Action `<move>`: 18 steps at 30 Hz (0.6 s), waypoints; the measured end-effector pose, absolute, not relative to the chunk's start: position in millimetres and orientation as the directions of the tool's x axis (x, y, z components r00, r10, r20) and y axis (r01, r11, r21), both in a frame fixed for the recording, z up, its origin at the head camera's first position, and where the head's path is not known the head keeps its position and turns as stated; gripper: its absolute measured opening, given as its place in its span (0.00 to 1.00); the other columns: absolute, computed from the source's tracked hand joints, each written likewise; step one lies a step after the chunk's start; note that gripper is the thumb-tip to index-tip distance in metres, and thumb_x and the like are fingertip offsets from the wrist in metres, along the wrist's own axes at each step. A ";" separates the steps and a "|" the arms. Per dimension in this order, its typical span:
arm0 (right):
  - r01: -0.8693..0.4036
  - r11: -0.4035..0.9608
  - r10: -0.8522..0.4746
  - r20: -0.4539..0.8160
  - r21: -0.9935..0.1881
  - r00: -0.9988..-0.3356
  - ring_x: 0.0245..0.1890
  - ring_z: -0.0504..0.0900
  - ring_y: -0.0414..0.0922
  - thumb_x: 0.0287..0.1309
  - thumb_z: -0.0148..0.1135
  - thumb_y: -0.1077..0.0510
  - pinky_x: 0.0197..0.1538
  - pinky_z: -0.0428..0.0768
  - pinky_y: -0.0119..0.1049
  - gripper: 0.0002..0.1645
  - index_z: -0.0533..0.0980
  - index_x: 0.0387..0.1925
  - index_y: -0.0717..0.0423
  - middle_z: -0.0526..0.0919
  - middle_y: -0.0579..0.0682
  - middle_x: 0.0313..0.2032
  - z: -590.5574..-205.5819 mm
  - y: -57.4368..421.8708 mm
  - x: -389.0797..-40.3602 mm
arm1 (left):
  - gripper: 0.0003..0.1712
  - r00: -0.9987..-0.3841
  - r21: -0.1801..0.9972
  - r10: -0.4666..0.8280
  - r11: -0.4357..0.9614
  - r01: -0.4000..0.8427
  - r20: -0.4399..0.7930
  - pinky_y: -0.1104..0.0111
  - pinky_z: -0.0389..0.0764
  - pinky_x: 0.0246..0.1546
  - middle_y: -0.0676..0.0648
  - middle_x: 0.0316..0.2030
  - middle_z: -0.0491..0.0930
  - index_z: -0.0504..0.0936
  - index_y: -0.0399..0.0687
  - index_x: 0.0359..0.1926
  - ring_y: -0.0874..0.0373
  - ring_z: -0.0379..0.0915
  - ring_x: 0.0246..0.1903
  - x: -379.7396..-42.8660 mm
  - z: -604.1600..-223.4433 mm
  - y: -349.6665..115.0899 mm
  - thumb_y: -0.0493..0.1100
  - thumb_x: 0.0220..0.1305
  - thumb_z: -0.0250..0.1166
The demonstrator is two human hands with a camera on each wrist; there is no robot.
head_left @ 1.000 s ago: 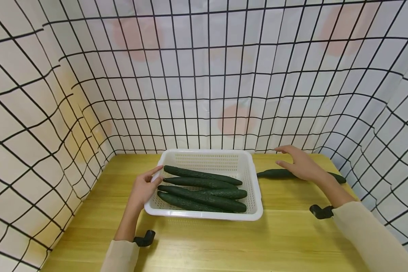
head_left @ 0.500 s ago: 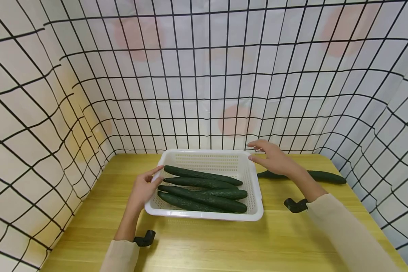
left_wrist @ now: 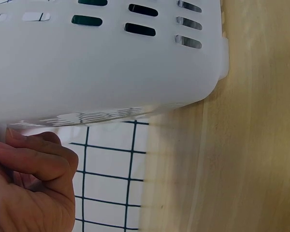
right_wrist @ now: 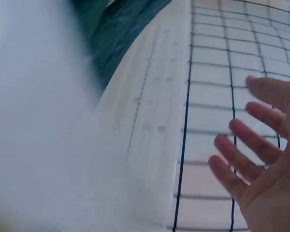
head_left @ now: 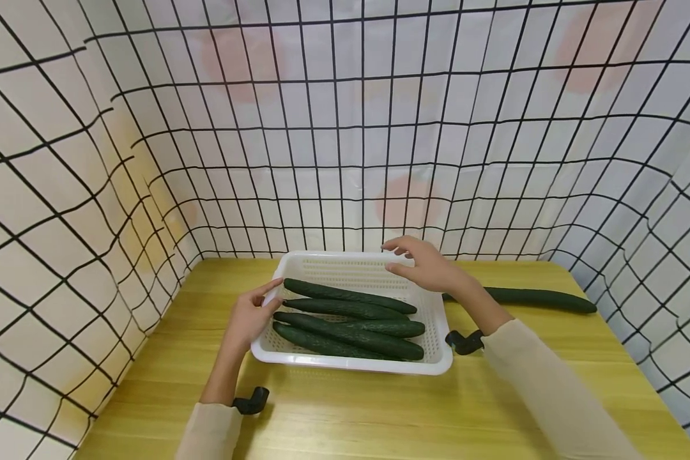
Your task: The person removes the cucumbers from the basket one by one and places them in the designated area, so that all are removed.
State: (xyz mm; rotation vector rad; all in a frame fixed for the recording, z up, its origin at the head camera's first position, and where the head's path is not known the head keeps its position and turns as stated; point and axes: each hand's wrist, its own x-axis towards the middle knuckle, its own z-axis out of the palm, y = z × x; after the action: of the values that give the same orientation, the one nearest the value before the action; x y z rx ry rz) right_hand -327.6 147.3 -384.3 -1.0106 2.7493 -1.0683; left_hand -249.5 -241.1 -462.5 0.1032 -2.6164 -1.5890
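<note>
A white plastic basket (head_left: 351, 365) stands on the wooden table with several dark green cucumbers (head_left: 356, 337) lying lengthwise in it. My left hand (head_left: 250, 319) holds the basket's left rim, thumb and index finger at its edge; the left wrist view shows curled fingers (left_wrist: 36, 162) against the white wall (left_wrist: 111, 72). Over the basket's back right part is my right hand (head_left: 428, 265), fingers spread and loosely bent with nothing between them. Another cucumber (head_left: 540, 299) lies on the table to the right, its left part hidden behind my right forearm.
Black-grid white curtain (head_left: 333, 160) encloses the back and both sides of the wooden table (head_left: 345, 415). Bare wood shows in front of the basket. A black wrist mount (head_left: 464, 342) on my right arm overlaps the basket's right rim in the head view.
My right hand has moved left, from over the loose cucumber to over the basket's back right part, uncovering more of that cucumber. The left hand stays at the rim.
</note>
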 end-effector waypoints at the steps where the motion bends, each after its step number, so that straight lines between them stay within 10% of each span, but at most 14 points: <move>1: -0.560 0.553 -0.581 0.195 -0.617 -0.790 0.66 0.74 0.59 0.73 0.61 0.49 0.68 0.71 0.59 0.31 0.69 0.71 0.57 0.74 0.58 0.68 -384.1 143.7 -327.7 | 0.25 -0.995 0.887 -0.097 0.461 -0.014 0.035 0.64 0.77 0.24 0.42 0.32 0.82 0.78 0.66 0.69 0.56 0.70 0.21 -249.7 -462.2 -241.0 0.49 0.72 0.65; 18: -0.539 0.567 -0.638 0.082 -0.623 -0.766 0.64 0.75 0.59 0.74 0.59 0.51 0.67 0.73 0.58 0.30 0.69 0.71 0.60 0.74 0.61 0.67 -408.7 96.4 -340.4 | 0.25 -0.995 0.888 -0.092 0.460 -0.006 0.041 0.65 0.75 0.22 0.43 0.28 0.79 0.78 0.67 0.69 0.57 0.66 0.18 -249.5 -460.8 -241.3 0.49 0.72 0.65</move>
State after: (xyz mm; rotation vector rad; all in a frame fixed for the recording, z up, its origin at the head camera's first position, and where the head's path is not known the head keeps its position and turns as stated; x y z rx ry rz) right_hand -340.4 96.4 -408.7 -0.9996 2.6430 -0.9726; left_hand -249.5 -241.3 -460.8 0.0872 -2.6128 -1.5876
